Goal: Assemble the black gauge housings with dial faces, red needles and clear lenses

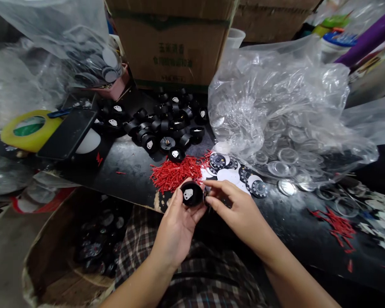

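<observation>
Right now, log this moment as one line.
left hand: holds black cap | right hand: fingertips at cap | red pins behind

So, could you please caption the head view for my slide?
Left hand holds a round black plastic casing near the right hand, beside red plastic pins.

A black worktop (128, 164) crowded with small parts: a heap of red pins (175, 173) lies near its front edge, with a scatter of black round housings (162, 124) behind it and printed dial faces (240, 173) just to the right. A clear plastic bag (285, 115) of transparent lenses slumps over the right side, more red pins (338, 222) strewn beyond it. At the back stands a cardboard box (171, 42); to the left, a yellow tape roll (28, 128) sits beside a dark phone (67, 134). An open carton (51, 252) of finished black pieces rests below the worktop's edge.
</observation>
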{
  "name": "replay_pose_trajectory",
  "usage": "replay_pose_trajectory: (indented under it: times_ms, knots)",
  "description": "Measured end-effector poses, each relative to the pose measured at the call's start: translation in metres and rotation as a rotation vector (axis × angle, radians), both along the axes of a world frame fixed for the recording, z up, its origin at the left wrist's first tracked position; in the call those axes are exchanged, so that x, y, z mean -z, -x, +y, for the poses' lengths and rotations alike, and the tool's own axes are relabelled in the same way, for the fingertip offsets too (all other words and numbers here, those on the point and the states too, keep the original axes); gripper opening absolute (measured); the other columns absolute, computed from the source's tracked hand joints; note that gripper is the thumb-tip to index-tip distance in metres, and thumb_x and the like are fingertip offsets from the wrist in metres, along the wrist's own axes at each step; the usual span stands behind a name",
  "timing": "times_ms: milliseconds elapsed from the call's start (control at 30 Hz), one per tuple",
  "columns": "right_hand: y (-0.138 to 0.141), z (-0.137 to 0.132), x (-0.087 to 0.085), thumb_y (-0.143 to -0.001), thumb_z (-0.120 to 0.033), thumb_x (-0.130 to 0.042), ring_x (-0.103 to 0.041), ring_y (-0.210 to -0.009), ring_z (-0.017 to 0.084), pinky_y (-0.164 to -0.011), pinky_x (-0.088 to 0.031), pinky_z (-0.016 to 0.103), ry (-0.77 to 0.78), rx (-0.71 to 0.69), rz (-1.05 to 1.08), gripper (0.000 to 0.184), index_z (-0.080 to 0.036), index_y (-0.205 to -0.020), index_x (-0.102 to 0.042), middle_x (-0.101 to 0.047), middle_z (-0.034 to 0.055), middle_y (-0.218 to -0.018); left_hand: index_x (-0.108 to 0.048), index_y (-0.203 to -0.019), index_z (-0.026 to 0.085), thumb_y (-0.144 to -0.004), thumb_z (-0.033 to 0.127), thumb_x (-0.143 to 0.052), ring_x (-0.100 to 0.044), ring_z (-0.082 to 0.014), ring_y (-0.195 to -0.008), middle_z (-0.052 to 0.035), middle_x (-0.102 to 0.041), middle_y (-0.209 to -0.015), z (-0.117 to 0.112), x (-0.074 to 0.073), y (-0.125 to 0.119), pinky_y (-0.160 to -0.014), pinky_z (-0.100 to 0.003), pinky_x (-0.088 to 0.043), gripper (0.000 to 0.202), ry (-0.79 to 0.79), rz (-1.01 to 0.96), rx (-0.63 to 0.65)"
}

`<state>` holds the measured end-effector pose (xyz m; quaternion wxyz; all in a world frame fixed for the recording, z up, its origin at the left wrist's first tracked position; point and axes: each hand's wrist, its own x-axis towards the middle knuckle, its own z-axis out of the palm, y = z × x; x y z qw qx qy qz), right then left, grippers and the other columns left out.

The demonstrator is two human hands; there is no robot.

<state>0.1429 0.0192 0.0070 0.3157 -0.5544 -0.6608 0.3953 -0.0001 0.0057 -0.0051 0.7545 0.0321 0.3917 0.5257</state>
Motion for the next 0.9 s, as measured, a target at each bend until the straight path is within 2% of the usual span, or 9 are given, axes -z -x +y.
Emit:
replay_pose_trajectory:
  times_ms: [100, 167, 267, 367, 433, 633, 800, 900]
  knots:
    - [-0.005, 0.003, -0.005, -0.086, -0.024, -0.058, -0.057, -0.074, 0.015, -0.066, -0.046, 0.029, 0.001, 0.068, -0.012, 0.008, -0.021, -0.088, -0.065, -0.061, 0.0022, -0.085, -0.062, -0.114, 0.022, -0.09, 0.037, -0.054, -0.069, -0.0174, -0.093, -0.007, -0.072, -0.108, -0.001, 0.0, 0.004, -0.086, -0.032, -0.054, 0.03, 0.029, 0.021, 0.027]
    - [-0.006, 0.005, -0.01, -0.085, -0.028, -0.06, -0.056, -0.07, 0.014, -0.063, -0.045, 0.027, 0.026, 0.082, 0.048, 0.009, -0.021, -0.08, -0.062, -0.061, 0.0012, -0.08, -0.063, -0.114, 0.021, -0.089, 0.034, -0.056, -0.069, -0.0167, -0.092, -0.0065, -0.072, -0.107, -0.003, 0.001, 0.004, -0.087, -0.032, -0.053, 0.029, 0.022, 0.07, 0.038]
    - [0.001, 0.006, -0.015, -0.085, -0.028, -0.059, -0.058, -0.07, 0.014, -0.063, -0.046, 0.027, 0.071, 0.11, 0.107, 0.008, -0.02, -0.082, -0.06, -0.062, 0.0005, -0.077, -0.065, -0.115, 0.026, -0.088, 0.032, -0.059, -0.064, -0.0182, -0.105, -0.0038, -0.069, -0.116, -0.008, 0.003, 0.0, -0.092, -0.033, -0.051, 0.028, -0.055, 0.111, 0.082]
    - [0.008, 0.007, -0.017, -0.085, -0.024, -0.057, -0.059, -0.072, 0.015, -0.066, -0.046, 0.028, 0.049, 0.11, 0.042, 0.005, -0.02, -0.082, -0.059, -0.063, 0.0008, -0.079, -0.065, -0.117, 0.031, -0.087, 0.035, -0.06, -0.05, -0.0207, -0.127, 0.0005, -0.061, -0.132, -0.012, 0.005, -0.003, -0.103, -0.034, -0.043, 0.03, -0.149, 0.19, 0.129]
    - [0.009, 0.008, -0.017, -0.085, -0.023, -0.057, -0.058, -0.071, 0.015, -0.065, -0.046, 0.028, 0.053, 0.097, -0.004, 0.005, -0.02, -0.08, -0.058, -0.062, 0.0006, -0.077, -0.065, -0.118, 0.032, -0.087, 0.035, -0.06, -0.044, -0.0214, -0.132, 0.0016, -0.058, -0.135, -0.013, 0.008, -0.002, -0.107, -0.034, -0.039, 0.032, -0.186, 0.262, 0.172]
    - [0.005, 0.009, -0.012, -0.081, -0.026, -0.06, -0.055, -0.066, 0.015, -0.059, -0.044, 0.027, 0.125, 0.1, -0.044, 0.01, -0.021, -0.077, -0.052, -0.059, -0.0004, -0.075, -0.065, -0.117, 0.03, -0.083, 0.034, -0.064, -0.048, -0.0253, -0.128, -0.0009, -0.059, -0.135, -0.012, 0.012, 0.004, -0.103, -0.037, -0.044, 0.034, -0.237, 0.304, 0.257]
    - [0.003, -0.006, -0.005, -0.084, -0.026, -0.055, -0.055, -0.065, 0.013, -0.057, -0.046, 0.026, 0.199, 0.052, 0.034, 0.008, -0.022, -0.09, -0.052, -0.059, -0.0006, -0.078, -0.068, -0.108, 0.026, -0.082, 0.027, -0.065, -0.06, -0.0252, -0.114, -0.0037, -0.067, -0.12, -0.015, 0.012, 0.002, -0.095, -0.039, -0.05, 0.026, -0.22, 0.271, 0.305]
    - [-0.002, -0.016, -0.007, -0.086, -0.024, -0.052, -0.057, -0.069, 0.015, -0.061, -0.048, 0.027, 0.186, 0.005, 0.004, 0.009, -0.022, -0.095, -0.053, -0.061, 0.0004, -0.08, -0.068, -0.108, 0.024, -0.083, 0.024, -0.063, -0.061, -0.0241, -0.111, -0.0042, -0.068, -0.116, -0.017, 0.013, 0.005, -0.098, -0.038, -0.048, 0.026, -0.243, 0.338, 0.347]
